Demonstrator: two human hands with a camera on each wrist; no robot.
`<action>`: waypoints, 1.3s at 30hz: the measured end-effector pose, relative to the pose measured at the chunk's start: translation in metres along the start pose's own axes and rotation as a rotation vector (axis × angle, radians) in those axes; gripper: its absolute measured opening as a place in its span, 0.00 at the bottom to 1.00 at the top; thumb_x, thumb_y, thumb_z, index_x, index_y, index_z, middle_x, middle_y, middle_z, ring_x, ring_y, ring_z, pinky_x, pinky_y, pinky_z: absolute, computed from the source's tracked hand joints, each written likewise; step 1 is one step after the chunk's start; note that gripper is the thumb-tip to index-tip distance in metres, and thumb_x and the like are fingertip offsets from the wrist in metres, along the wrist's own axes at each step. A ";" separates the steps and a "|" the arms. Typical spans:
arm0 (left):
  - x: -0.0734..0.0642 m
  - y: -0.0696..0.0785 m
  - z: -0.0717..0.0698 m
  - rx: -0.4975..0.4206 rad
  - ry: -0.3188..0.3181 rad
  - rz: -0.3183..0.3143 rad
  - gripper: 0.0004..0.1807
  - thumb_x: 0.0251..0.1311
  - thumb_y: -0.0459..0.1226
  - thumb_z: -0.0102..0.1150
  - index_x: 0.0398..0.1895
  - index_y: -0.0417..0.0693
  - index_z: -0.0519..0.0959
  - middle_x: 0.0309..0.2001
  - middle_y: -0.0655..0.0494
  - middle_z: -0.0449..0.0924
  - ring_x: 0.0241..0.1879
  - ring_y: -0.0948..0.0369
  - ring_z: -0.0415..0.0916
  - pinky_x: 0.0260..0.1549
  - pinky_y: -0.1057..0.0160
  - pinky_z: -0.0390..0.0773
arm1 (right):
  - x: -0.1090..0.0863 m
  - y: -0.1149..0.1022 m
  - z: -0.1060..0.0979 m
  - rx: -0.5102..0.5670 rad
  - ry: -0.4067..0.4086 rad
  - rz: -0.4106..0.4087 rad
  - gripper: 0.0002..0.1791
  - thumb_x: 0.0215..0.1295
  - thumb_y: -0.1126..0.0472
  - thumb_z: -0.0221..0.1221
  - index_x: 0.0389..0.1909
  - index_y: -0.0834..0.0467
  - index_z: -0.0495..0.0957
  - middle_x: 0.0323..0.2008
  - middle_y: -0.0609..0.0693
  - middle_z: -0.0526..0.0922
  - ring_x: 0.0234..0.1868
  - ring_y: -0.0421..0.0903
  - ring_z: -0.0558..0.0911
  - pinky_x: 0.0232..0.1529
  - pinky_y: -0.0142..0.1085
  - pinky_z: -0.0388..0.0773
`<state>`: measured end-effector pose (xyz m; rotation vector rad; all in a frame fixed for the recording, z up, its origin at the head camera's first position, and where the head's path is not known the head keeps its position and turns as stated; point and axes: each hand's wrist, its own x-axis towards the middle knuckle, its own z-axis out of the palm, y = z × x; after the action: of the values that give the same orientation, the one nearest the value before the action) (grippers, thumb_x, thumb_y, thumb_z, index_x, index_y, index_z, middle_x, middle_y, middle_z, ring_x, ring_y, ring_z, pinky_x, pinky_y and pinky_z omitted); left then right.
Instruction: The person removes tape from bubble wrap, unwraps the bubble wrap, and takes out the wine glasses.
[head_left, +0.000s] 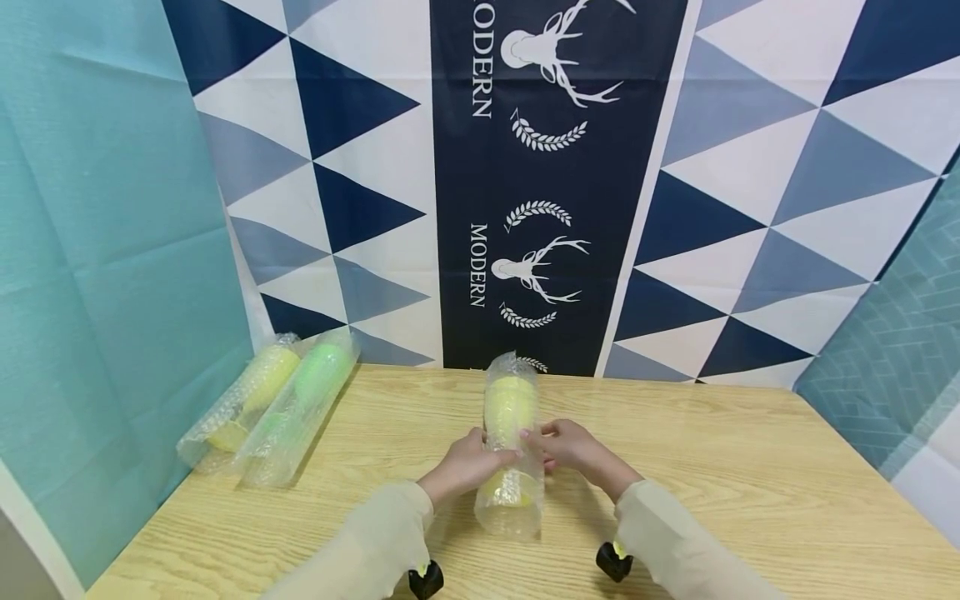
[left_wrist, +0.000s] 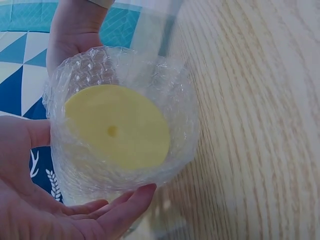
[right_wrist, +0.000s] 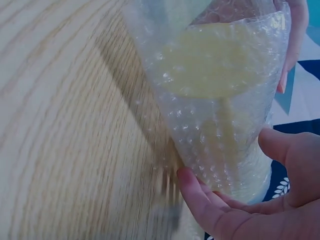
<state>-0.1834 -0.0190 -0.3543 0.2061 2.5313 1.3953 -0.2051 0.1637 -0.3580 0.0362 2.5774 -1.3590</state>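
A yellow item with a round, flat base (left_wrist: 120, 127) and a narrow stem is rolled in clear bubble wrap (right_wrist: 215, 120); its exact kind is hard to tell through the film. It lies near the middle of the table in the head view, its base end towards me. My left hand (head_left: 468, 462) grips the roll from the left, thumb across the top and fingers along the side. On the other side, my right hand (head_left: 573, 450) holds the wrap between thumb and curled fingers. The base sits inside the wrap's open end.
Two more bubble-wrapped items, one yellow (head_left: 273, 375) and one green (head_left: 322, 375), lie side by side at the table's back left. A patterned cloth (head_left: 375, 183) hangs behind the wooden table (head_left: 712, 483), with a teal curtain (head_left: 112, 250) on the left.
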 end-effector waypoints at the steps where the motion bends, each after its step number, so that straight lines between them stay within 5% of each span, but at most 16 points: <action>1: 0.000 0.000 0.000 0.001 0.000 -0.001 0.37 0.56 0.52 0.60 0.59 0.33 0.67 0.56 0.36 0.75 0.54 0.44 0.75 0.52 0.44 0.76 | -0.001 0.000 -0.001 0.020 -0.010 -0.002 0.30 0.67 0.49 0.57 0.55 0.73 0.71 0.46 0.62 0.82 0.36 0.44 0.84 0.45 0.42 0.82; 9: -0.003 -0.001 0.004 -0.091 -0.013 -0.055 0.29 0.55 0.54 0.62 0.45 0.39 0.70 0.42 0.46 0.76 0.36 0.57 0.76 0.34 0.57 0.81 | -0.008 0.006 -0.007 0.116 -0.055 -0.003 0.36 0.67 0.50 0.56 0.60 0.77 0.63 0.48 0.66 0.80 0.42 0.46 0.84 0.48 0.42 0.82; 20: -0.005 -0.007 0.005 -0.215 -0.067 -0.104 0.29 0.56 0.55 0.62 0.45 0.39 0.69 0.41 0.47 0.76 0.35 0.58 0.80 0.35 0.59 0.84 | -0.009 0.015 -0.012 0.204 -0.099 0.020 0.37 0.68 0.51 0.56 0.63 0.78 0.59 0.49 0.64 0.79 0.43 0.45 0.82 0.48 0.40 0.82; 28: -0.002 -0.010 0.006 -0.262 -0.135 -0.102 0.36 0.61 0.58 0.54 0.53 0.31 0.70 0.43 0.44 0.79 0.38 0.56 0.81 0.39 0.56 0.85 | -0.012 0.018 -0.014 0.216 -0.090 0.021 0.37 0.68 0.50 0.56 0.63 0.77 0.59 0.45 0.61 0.80 0.40 0.43 0.82 0.45 0.38 0.82; 39: 0.001 -0.010 0.006 -0.307 -0.179 -0.120 0.30 0.62 0.55 0.53 0.48 0.33 0.77 0.39 0.45 0.85 0.34 0.59 0.85 0.38 0.57 0.85 | -0.015 0.017 -0.013 0.224 -0.087 0.028 0.37 0.69 0.50 0.55 0.63 0.78 0.58 0.49 0.64 0.80 0.43 0.44 0.83 0.49 0.41 0.82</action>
<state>-0.1829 -0.0190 -0.3656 0.1143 2.1186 1.6138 -0.1908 0.1848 -0.3616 0.0491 2.3353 -1.5951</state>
